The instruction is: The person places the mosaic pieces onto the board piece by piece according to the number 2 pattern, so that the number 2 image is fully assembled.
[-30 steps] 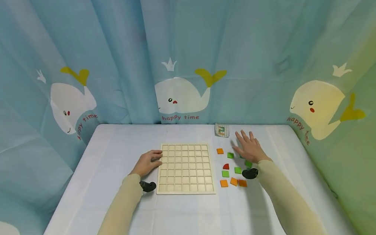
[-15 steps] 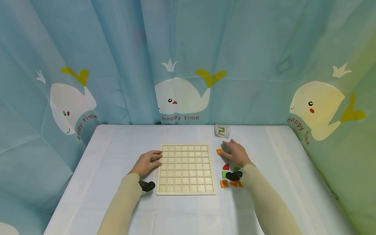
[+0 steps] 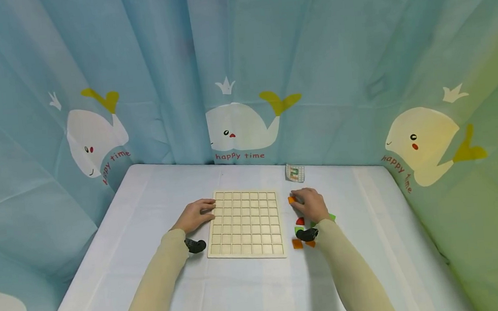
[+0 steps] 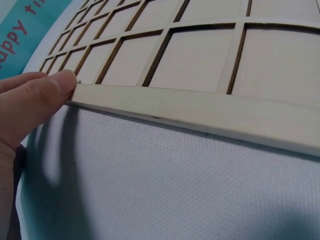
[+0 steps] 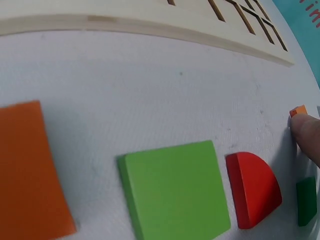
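A cream wooden board (image 3: pixel 243 225) with a grid of square recesses lies flat on the table. My left hand (image 3: pixel 193 216) rests along its left side, and in the left wrist view the thumb (image 4: pixel 62 82) touches the board's rim. To the right of the board, my right hand (image 3: pixel 314 205) pinches an orange square tile (image 3: pixel 291 199) between thumb and fingers. The right wrist view shows the thumb (image 5: pixel 307 135) against that orange tile, partly covering it. Close by lie a red quarter-round tile (image 5: pixel 255 190), a green tile (image 5: pixel 175 192) and a darker green tile (image 5: pixel 306 201).
More orange tiles, one at the front (image 3: pixel 297 243), lie under or near my right wrist, some partly hidden. A small card (image 3: pixel 295 173) with a printed grid pattern lies at the back of the white-covered table (image 3: pixel 243 294). A blue curtain (image 3: pixel 335 69) with whales surrounds it.
My right hand has moved left from above the green tiles to the orange square tile, and its spread fingers have closed on it. The left hand and the board have stayed put.
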A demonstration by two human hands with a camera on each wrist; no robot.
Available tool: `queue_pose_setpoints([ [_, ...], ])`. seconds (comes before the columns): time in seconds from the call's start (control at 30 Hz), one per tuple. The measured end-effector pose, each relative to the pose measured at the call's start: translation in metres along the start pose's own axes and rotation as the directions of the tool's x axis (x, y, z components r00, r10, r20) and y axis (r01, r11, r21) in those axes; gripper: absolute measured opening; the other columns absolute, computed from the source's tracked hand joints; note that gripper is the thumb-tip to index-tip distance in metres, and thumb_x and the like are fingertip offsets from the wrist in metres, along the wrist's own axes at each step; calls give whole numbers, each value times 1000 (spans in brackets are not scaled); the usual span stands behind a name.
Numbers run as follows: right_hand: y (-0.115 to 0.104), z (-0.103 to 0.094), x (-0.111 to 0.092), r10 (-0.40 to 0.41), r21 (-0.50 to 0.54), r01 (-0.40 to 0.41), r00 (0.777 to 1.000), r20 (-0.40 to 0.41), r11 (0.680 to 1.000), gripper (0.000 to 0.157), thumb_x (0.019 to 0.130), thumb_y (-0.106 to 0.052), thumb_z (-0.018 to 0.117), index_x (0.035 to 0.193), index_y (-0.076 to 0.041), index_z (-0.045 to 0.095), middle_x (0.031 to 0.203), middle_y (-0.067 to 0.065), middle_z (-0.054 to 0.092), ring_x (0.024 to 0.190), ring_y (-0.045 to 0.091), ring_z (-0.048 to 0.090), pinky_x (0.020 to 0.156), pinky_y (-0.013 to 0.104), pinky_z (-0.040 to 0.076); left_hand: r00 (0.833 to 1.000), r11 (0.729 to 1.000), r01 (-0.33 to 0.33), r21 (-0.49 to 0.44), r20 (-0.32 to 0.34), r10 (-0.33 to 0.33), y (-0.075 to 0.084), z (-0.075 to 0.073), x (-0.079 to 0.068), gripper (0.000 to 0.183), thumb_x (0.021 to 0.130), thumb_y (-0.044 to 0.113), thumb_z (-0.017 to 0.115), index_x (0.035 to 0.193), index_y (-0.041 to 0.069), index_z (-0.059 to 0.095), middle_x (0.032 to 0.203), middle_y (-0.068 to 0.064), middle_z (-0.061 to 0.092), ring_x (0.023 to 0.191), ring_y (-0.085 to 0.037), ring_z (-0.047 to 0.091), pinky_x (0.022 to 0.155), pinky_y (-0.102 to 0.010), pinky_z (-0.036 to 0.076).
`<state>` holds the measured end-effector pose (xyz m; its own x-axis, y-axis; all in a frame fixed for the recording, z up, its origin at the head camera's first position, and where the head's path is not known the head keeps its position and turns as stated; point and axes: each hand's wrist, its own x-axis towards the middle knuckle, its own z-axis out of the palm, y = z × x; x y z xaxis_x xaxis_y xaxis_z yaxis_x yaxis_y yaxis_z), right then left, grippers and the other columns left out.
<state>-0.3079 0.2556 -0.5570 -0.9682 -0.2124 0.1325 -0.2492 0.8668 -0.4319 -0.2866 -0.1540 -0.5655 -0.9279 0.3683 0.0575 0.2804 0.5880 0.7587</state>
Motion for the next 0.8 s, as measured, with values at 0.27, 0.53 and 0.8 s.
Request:
queue_pose_setpoints([
  [0.27, 1, 2, -1, 23, 25, -23, 1000, -5, 999, 37, 89, -19, 74, 123, -6, 69, 121, 13, 67, 122, 38, 50, 106, 60, 40, 1000, 1000, 0, 9, 8, 0, -7, 1, 3, 45, 90, 23, 72, 129, 3, 64, 142, -6, 54, 137, -30, 41, 118, -46, 32],
  [0.53, 2, 1, -4, 29, 30, -29, 1000, -8, 999, 42, 90, -22, 73, 127, -4, 65, 124, 15, 65, 123, 38, 51, 107, 60, 39, 1000, 1000, 2, 5, 11, -2, -2, 2, 1, 44, 91, 20, 72, 129, 1, 63, 142, -8, 53, 137, -31, 41, 117, -47, 32],
  [0.8, 37, -24, -19, 73, 44, -74, 997, 26, 996, 52, 90, -30, 72, 132, -3, 60, 132, 20, 59, 126, 41, 47, 109, 61, 36, 1000, 1000, 5, 22, 11, -5, 1, -1, 0, 44, 90, 20, 72, 129, 0, 63, 142, -9, 53, 137, -33, 41, 117, -48, 32],
])
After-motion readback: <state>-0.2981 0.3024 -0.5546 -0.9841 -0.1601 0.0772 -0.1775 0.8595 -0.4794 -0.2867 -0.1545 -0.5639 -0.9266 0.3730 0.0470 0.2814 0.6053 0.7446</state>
